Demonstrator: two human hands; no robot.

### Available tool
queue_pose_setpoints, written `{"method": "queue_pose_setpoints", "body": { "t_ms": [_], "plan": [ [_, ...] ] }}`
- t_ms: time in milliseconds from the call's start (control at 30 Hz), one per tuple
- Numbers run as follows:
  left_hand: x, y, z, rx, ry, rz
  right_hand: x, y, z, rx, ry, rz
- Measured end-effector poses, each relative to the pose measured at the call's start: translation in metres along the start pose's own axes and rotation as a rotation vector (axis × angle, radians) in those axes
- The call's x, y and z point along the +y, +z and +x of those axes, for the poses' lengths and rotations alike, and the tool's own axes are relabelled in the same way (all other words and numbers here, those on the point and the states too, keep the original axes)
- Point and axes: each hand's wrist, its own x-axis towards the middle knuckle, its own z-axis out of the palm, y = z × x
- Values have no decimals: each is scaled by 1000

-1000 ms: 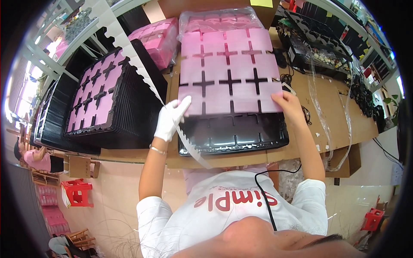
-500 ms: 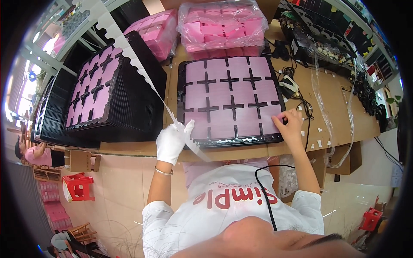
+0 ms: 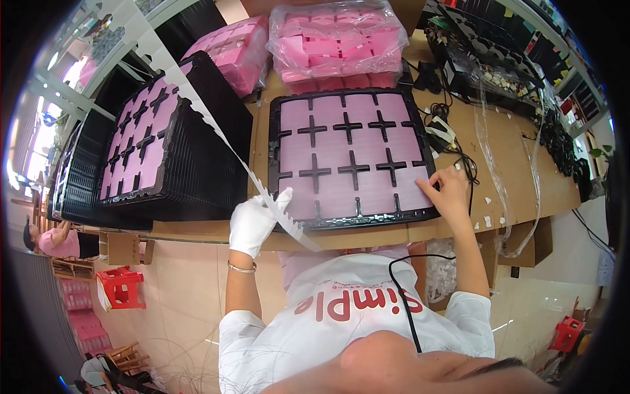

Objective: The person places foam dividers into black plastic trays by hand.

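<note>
you are facing a black tray (image 3: 357, 222) that is lying on the brown tabletop (image 3: 515, 151); a pink sheet (image 3: 335, 148) is sitting inside its rim, black crosses showing through the cut-outs. your gloved left hand (image 3: 254, 223) is staying beside the near left corner; a white strip (image 3: 177, 72) is crossing in front, so i cannot tell whether the fingers are gripping anything. your bare right hand (image 3: 449, 190) is touching the sheet by its near right corner; i cannot tell whether the fingertips are pinching or just resting. a stack of black trays (image 3: 210, 151) is standing to your left; a wrapped pink bundle (image 3: 338, 43) is lying beyond the tray.
</note>
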Motion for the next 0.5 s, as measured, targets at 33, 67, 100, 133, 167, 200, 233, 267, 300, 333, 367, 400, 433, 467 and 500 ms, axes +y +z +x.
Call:
{"method": "queue_pose_setpoints", "body": {
  "t_ms": [33, 67, 100, 133, 167, 200, 233, 267, 300, 333, 367, 400, 433, 467, 500],
  "plan": [
    [3, -6, 5, 57, -98, 3, 3, -3, 6, 4, -2, 0],
    [4, -11, 11, 114, -198, 7, 9, -7, 15, 93, -19, -19],
    [3, -15, 23, 216, -237, -12, 12, -9, 27, 181, -36, -38],
    [11, -24, 35, 295, -236, -17, 11, -12, 41, 192, -53, -15],
    [23, -30, 46, 379, -143, -84, 11, -14, 58, 205, -63, 5],
    [33, -33, 57, 465, -52, -149, 13, -7, 77, 273, -213, 1],
    [24, -24, 80, 520, 155, -84, 13, 4, 97, 343, -369, -3],
    [9, -10, 102, 581, 353, -12, 6, 21, 117, 365, -479, 15],
    [9, 0, 119, 509, 416, 5, -2, 33, 129, 227, -519, 75],
    [16, 10, 133, 437, 488, 22, 0, 50, 141, 87, -549, 23],
    [20, 22, 141, 408, 550, 162, -7, 58, 147, -7, -592, -12],
    [22, 32, 148, 379, 608, 303, -6, 68, 149, -1, -594, -13],
    [28, 31, 154, 100, 546, 272, -1, 81, 152, 48, -632, -68],
    [27, 36, 158, 115, 554, 288, 2, 88, 154, 94, -673, -123],
    [26, 37, 162, 146, 477, 344, 8, 90, 157, 109, -632, -216]
  ]
}}
